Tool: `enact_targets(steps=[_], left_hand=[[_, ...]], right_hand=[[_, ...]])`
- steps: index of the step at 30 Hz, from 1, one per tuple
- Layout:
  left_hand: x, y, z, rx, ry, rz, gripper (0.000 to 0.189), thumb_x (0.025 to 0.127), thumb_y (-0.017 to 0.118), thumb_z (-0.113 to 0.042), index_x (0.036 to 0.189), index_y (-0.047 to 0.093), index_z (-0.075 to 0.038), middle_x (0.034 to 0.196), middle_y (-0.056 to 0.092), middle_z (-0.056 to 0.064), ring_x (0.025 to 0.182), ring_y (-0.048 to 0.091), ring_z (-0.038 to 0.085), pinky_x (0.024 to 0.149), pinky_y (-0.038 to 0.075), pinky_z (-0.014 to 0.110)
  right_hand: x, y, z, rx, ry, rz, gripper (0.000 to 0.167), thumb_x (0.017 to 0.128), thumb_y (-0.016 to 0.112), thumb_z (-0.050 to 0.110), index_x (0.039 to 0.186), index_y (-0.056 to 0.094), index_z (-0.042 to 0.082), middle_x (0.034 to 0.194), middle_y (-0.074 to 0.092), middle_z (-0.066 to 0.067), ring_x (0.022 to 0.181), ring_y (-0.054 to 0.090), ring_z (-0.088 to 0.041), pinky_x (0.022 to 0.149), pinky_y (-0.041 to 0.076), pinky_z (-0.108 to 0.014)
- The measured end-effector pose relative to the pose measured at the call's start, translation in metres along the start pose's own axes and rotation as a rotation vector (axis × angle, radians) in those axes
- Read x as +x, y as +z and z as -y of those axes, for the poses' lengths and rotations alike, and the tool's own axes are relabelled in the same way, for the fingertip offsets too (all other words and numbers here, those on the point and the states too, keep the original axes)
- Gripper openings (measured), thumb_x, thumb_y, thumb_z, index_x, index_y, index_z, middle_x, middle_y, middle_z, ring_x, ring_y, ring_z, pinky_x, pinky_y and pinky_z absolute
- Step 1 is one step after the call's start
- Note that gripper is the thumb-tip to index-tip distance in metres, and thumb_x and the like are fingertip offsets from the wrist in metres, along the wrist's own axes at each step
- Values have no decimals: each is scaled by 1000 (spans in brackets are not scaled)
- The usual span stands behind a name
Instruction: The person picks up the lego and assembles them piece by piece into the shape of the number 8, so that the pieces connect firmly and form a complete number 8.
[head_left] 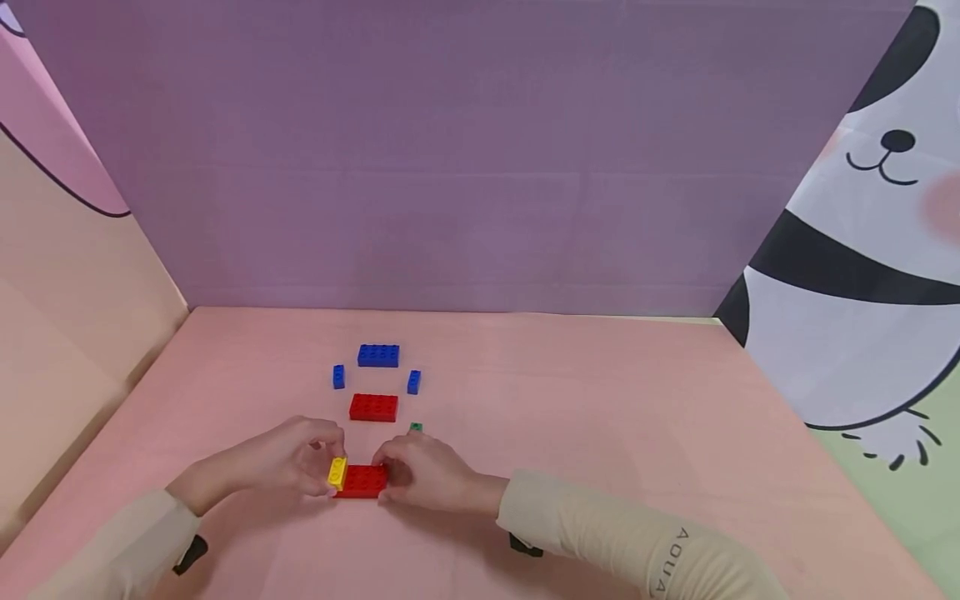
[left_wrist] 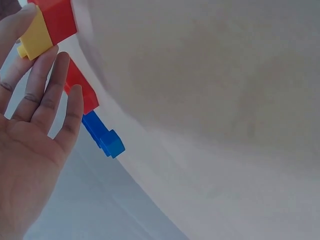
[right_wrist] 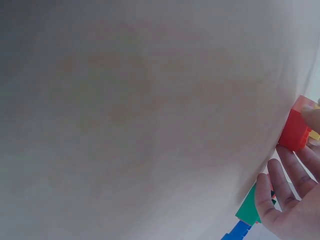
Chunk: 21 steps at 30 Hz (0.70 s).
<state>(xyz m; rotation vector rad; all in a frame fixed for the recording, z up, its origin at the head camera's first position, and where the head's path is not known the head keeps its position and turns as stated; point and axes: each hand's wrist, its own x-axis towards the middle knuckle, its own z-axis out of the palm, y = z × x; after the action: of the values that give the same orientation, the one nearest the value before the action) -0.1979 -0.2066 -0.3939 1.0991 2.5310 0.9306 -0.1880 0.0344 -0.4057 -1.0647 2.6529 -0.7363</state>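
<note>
In the head view my left hand [head_left: 288, 457] pinches a small yellow toy brick [head_left: 337, 473] between thumb and fingers. The yellow brick sits over the left end of a red studded brick [head_left: 365, 482] near the front of the table. My right hand [head_left: 438, 473] grips that red brick by its right end, thumb in front and fingers behind. Seen from the left wrist, the yellow brick [left_wrist: 37, 36] lies against the red one [left_wrist: 61, 20]. A green brick [head_left: 416, 427] shows just behind my right hand, partly hidden by it.
Behind the hands lies a second red brick [head_left: 373, 407]. Farther back are two small blue bricks, one left [head_left: 339, 377] and one right [head_left: 414, 382], and a larger blue brick [head_left: 378, 356]. A purple wall [head_left: 465, 167] borders the pink table [head_left: 600, 400] at the back.
</note>
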Motion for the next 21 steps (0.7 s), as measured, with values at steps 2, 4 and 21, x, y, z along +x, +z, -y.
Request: enact_targets(steps=[2, 4, 21], left_hand=[[0, 0, -1, 2, -1, 1, 26, 71, 77, -26, 87, 57, -20, 83, 60, -13, 85, 54, 5, 80, 48, 36], [0, 0, -1, 4, -4, 1, 26, 71, 77, -26, 86, 57, -20, 83, 60, -13, 85, 54, 4, 81, 48, 35], [0, -1, -4, 0, -79, 32, 29, 70, 78, -28, 90, 57, -22, 86, 61, -15, 86, 55, 7, 82, 49, 39]], right_hand=[[0, 0, 0, -2, 0, 1, 37, 74, 75, 28, 108, 62, 20, 99, 63, 13, 84, 51, 2, 82, 44, -14], [0, 0, 0, -4, -1, 0, 37, 74, 75, 27, 108, 62, 20, 99, 63, 12, 84, 51, 2, 82, 44, -14], [0, 1, 0, 4, -5, -9, 35, 74, 75, 27, 106, 62, 20, 96, 62, 12, 81, 50, 3, 78, 44, -13]])
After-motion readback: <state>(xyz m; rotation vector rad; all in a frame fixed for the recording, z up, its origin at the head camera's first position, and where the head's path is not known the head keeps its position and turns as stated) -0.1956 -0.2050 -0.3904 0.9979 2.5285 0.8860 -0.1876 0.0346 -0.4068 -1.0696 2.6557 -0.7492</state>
